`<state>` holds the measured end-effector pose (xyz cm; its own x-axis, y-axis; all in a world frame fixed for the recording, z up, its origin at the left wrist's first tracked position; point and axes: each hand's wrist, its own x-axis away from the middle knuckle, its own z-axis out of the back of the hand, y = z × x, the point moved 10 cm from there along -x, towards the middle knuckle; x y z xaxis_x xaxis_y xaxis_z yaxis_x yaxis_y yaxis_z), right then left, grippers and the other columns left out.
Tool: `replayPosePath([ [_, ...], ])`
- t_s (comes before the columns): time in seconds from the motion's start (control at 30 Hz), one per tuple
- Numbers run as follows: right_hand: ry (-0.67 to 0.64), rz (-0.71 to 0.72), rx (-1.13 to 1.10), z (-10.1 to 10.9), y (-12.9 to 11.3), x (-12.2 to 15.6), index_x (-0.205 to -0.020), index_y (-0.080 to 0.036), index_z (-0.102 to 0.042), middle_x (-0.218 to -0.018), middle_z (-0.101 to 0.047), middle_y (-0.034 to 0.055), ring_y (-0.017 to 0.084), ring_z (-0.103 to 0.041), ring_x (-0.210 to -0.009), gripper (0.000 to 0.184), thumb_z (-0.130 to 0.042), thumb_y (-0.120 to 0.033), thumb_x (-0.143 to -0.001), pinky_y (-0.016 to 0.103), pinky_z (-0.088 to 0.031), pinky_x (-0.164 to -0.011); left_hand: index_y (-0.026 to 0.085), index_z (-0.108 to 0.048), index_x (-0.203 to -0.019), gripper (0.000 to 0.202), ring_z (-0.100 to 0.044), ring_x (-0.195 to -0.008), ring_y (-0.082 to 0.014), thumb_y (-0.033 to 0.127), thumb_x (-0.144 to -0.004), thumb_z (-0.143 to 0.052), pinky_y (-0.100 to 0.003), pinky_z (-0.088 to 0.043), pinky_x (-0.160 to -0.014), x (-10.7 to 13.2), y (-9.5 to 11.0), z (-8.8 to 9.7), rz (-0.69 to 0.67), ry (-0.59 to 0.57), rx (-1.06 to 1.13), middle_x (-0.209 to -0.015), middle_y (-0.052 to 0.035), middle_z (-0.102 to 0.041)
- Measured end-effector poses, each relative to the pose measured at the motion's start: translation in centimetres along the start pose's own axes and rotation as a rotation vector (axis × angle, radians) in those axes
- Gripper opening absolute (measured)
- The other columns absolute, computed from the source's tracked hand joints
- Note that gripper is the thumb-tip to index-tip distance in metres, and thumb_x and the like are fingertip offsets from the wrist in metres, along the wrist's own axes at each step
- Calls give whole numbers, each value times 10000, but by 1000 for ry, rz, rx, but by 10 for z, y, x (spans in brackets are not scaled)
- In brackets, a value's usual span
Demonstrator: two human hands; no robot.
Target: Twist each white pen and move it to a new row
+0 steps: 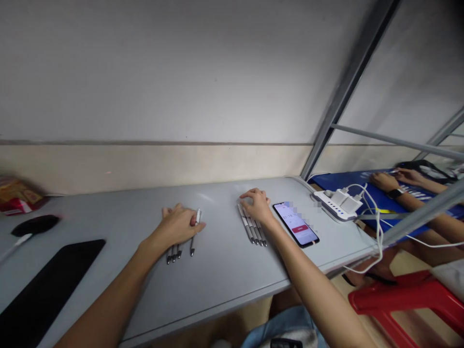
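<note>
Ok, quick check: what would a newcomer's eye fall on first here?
Probably the lit phone, lying on the desk just right of the right hand, with a red button on its screen. Next, perhaps, the slim pens in two groups, one by the left hand and one under the right. The red stool at the lower right also stands out.

I get dim, greyish light; wall [217,87] above phone [296,224] shades darker toward top. Faint glare streak on desk [224,270], left of phone. Phone screen glows, blocky pixels over part. I see packet [20,195] far left of phone soft, stretched by edge distortion.
</note>
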<state>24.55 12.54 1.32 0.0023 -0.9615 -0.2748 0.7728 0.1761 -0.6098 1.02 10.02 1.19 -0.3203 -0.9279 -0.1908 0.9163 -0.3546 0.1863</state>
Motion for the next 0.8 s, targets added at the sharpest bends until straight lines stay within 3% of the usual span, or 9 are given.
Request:
replayPosePath([
  [0.13, 20, 91, -38, 6, -17, 6, -994, -257, -697, -1134, -571, 79, 257, -436, -1089, 188, -592, -277, -841, 389, -276, -876, 206, -567, -568, 208, -559, -779, -253, 346, -720, -575, -464, -345, -819, 5, 18, -5, -63, -47, 39, -652, -47, -613],
  [0.27, -162, 427, -104, -8, -60, 24, -1144, -305, -647, -1179, -589, 55, 247, -448, -1122, 359, -686, -262, -790, 389, -276, -927, 224, -608, -669, 158, -585, -769, -210, 325, -759, -526, -375, -388, -800, 5, 38, 0, -118, -52, 137, -724, -17, -640],
  [0.37, -281, 542, -217, -14, -77, 34, -1170, -314, -634, -1145, -635, 48, 236, -502, -1084, 368, -682, -305, -805, 366, -317, -908, 230, -627, -782, 210, -592, -746, -175, 374, -817, -479, -296, -424, -730, 5, 51, 7, -154, -68, 319, -786, -6, -657],
  [0.5, -300, 487, -359, -12, -74, 30, -957, -236, -698, -879, -679, 39, 170, -557, -769, 198, -561, -359, -884, 275, -370, -709, 221, -615, -891, 296, -570, -671, -145, 426, -891, -400, -255, -422, -642, 6, 55, 10, -159, -69, 422, -766, 6, -650],
  [0.63, -263, 291, -447, -11, -55, 20, -727, -169, -644, -596, -523, -17, 115, -421, -567, 354, -525, -467, -875, 237, -301, -560, 220, -593, -971, 310, -584, -813, -173, 417, -939, -358, -287, -430, -738, 5, 52, 14, -187, 61, 323, -915, -25, -660],
  [0.7, -317, 209, -544, -18, -49, 19, -682, -160, -609, -558, -455, -33, 102, -377, -533, 415, -520, -526, -858, 233, -272, -523, 212, -582, -1010, 315, -569, -904, -193, 384, -959, -323, -312, -421, -805, 6, 53, 18, -225, 132, 269, -980, -48, -646],
  [0.8, -448, 110, -685, -31, -46, 22, -672, -153, -599, -537, -411, -41, 85, -322, -481, 492, -492, -602, -842, 234, -232, -474, 198, -576, -1036, 326, -536, -900, -204, 337, -975, -287, -332, -401, -807, 6, 57, 19, -263, 176, 159, -947, -59, -631],
])
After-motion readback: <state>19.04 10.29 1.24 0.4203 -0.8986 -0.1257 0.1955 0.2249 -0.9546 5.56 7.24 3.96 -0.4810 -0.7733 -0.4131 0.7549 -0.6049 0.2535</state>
